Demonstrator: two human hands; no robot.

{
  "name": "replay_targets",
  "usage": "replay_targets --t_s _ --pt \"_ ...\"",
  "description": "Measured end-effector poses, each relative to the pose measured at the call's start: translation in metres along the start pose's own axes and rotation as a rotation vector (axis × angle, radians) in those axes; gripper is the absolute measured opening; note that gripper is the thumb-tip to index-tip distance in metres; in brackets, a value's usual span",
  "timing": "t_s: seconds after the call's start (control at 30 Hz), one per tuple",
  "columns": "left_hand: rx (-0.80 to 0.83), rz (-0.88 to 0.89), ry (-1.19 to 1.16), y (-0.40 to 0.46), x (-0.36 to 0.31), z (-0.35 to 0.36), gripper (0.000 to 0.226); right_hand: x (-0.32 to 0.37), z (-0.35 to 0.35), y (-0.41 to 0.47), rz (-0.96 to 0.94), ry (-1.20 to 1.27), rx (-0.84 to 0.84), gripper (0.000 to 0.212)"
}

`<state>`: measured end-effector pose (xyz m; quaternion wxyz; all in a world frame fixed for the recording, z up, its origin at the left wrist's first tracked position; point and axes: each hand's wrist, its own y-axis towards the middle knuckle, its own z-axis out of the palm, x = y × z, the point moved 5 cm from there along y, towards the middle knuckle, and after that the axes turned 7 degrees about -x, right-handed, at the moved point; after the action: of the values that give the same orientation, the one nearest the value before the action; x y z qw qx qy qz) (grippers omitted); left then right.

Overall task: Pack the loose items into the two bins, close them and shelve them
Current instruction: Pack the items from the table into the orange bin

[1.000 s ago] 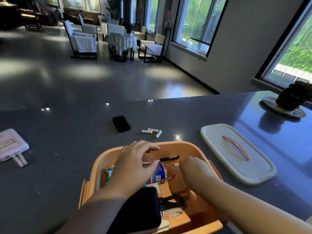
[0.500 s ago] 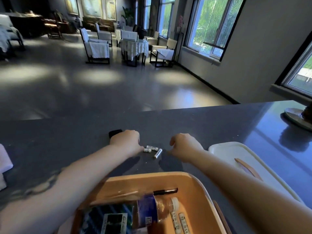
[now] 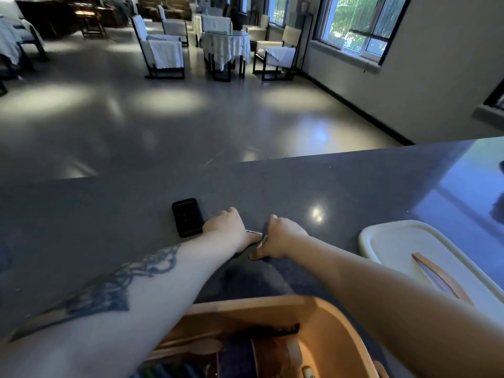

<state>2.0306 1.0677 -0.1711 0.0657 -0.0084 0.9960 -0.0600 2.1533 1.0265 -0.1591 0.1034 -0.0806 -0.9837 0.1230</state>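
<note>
Two bare hands were stretched over a dark countertop, beyond an orange bin. The left hand and the right hand were curled, knuckles up, around small white batteries lying between them on the counter (only slivers could be seen). One battery's long axis ran left to right, another slanted toward the viewer. A black device lay just left of the left hand, lengthwise away from the viewer. A white lid was seen at the right.

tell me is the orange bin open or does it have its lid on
Open. The orange plastic bin has no lid on it and its contents show; the white lid with a tan handle lies on the dark countertop beside it.
</note>
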Motion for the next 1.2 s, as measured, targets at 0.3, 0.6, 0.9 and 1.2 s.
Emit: replay_targets --t_s 0.3,0.6,0.9,1.2 --pt "-0.025 0.106 -0.005 -0.001 0.008 0.001 0.069 -0.002 -0.004 -0.010 -0.019 0.013 -0.037 0.034" --pt "-0.208 0.407 -0.388 -0.085 0.022 -0.107 0.044 -0.028 -0.087 -0.124 -0.163 0.455 -0.331 0.045" --pt "-0.318 0.362 -0.911 -0.231 0.076 -0.125 0.049 -0.016 -0.056 -0.265 -0.434 0.077 -0.129 0.046" --pt "-0.223 0.457 -0.896 -0.236 0.079 -0.095 0.048 0.001 -0.001 -0.240 -0.142 -0.409 -0.034 0.013"
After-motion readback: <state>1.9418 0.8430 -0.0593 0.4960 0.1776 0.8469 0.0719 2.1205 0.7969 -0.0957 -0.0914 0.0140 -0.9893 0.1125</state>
